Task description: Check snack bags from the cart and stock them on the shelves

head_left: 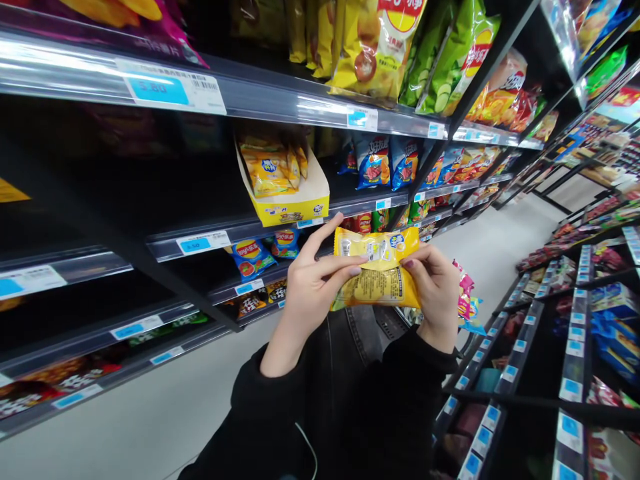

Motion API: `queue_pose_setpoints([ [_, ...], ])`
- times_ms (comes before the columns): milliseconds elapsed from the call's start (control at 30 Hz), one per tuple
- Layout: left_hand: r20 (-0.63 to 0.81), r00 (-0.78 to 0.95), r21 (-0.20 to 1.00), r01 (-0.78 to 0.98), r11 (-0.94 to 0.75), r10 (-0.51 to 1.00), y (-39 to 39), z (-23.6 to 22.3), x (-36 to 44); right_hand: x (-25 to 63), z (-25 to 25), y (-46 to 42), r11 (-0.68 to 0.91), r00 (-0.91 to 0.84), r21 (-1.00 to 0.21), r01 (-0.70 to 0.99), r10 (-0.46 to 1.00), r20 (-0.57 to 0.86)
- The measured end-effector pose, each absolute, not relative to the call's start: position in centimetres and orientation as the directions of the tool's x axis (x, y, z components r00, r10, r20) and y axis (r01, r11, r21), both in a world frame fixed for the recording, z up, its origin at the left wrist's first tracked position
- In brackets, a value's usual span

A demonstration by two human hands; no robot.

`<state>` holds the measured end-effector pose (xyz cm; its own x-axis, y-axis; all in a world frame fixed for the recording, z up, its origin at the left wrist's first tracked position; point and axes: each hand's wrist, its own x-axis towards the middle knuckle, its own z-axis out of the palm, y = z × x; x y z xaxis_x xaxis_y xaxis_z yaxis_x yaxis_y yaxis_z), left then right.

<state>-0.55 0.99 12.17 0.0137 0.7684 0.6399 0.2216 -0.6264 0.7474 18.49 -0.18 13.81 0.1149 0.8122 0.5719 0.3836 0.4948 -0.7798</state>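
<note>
A small yellow snack packet (383, 288) is held up in front of me between both hands, its printed back facing me. My left hand (317, 277) pinches its left end between thumb and fingers, with the index finger stretched out towards the shelf. At the packet's right end, my right hand (434, 280) grips the edge with the thumb on top. Beyond the left hand, a yellow and white display box (293, 212) stands on the middle shelf. Similar yellow packets (273, 167) lie in the box.
Shelves with price tags run along the left, and large chip bags (375, 47) stand above the box. Small blue chip bags (373, 160) sit to its right. On my right is another rack (530, 400) of packaged goods. A pale floor aisle (505, 233) runs between.
</note>
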Motion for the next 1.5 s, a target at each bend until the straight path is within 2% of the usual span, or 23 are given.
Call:
queue_pose_setpoints([
  [267, 0.628, -0.006, 0.754, 0.253, -0.606, 0.778, 0.8, 12.4, -0.7, 18.4, 13.9, -0.2, 0.434, 0.105, -0.796, 0.422, 0.849, 0.518],
  [400, 0.572, -0.002, 0.802, 0.213, -0.558, 0.820, 0.7, 12.6, -0.9, 18.3, 13.7, -0.2, 0.425, 0.084, -0.807, 0.410, 0.863, 0.497],
  [600, 0.380, -0.034, 0.925, 0.036, -0.379, 0.925, 0.7, 12.5, -0.9, 17.5, 14.2, -0.4, 0.444, 0.091, -0.825, 0.349, 0.860, 0.502],
  [800, 0.348, -0.034, 0.931, -0.109, -0.349, 0.937, 1.5, 11.7, -0.9, 17.3, 13.6, 0.0, 0.475, 0.193, -0.866, 0.156, 0.845, 0.498],
  [900, 0.317, -0.064, 0.913, -0.249, -0.322, 0.946, 1.5, 11.7, -0.8, 17.1, 13.4, 0.1, 0.493, 0.233, -0.867, 0.074, 0.837, 0.495],
  [967, 0.242, -0.026, 0.904, -0.358, -0.235, 0.970, 1.5, 11.9, -0.8, 17.1, 13.3, 0.1, 0.490, 0.213, -0.871, 0.043, 0.847, 0.487],
  [1033, 0.149, 0.108, 0.914, -0.394, -0.095, 0.983, 1.6, 12.1, -1.0, 17.2, 13.4, -0.1, 0.481, 0.184, -0.876, 0.031, 0.859, 0.478],
  [1133, 0.101, 0.231, 0.943, -0.332, -0.019, 0.968, 1.8, 11.9, -1.3, 17.6, 13.4, -0.1, 0.462, 0.157, -0.886, 0.038, 0.873, 0.462],
  [1333, 0.281, -0.048, 0.953, -0.107, -0.284, 0.959, 2.4, 10.5, -1.3, 18.5, 12.8, 0.8, 0.374, 0.093, -0.905, 0.205, 0.913, 0.398],
  [1400, 0.285, -0.076, 0.956, -0.051, -0.290, 0.955, 2.6, 10.3, -1.5, 18.4, 12.4, 1.5, 0.356, 0.107, -0.908, 0.223, 0.916, 0.385],
  [1500, 0.225, -0.018, 0.973, -0.046, -0.226, 0.974, 2.7, 10.5, -2.3, 17.8, 12.0, 2.4, 0.363, 0.184, -0.918, 0.156, 0.903, 0.389],
])
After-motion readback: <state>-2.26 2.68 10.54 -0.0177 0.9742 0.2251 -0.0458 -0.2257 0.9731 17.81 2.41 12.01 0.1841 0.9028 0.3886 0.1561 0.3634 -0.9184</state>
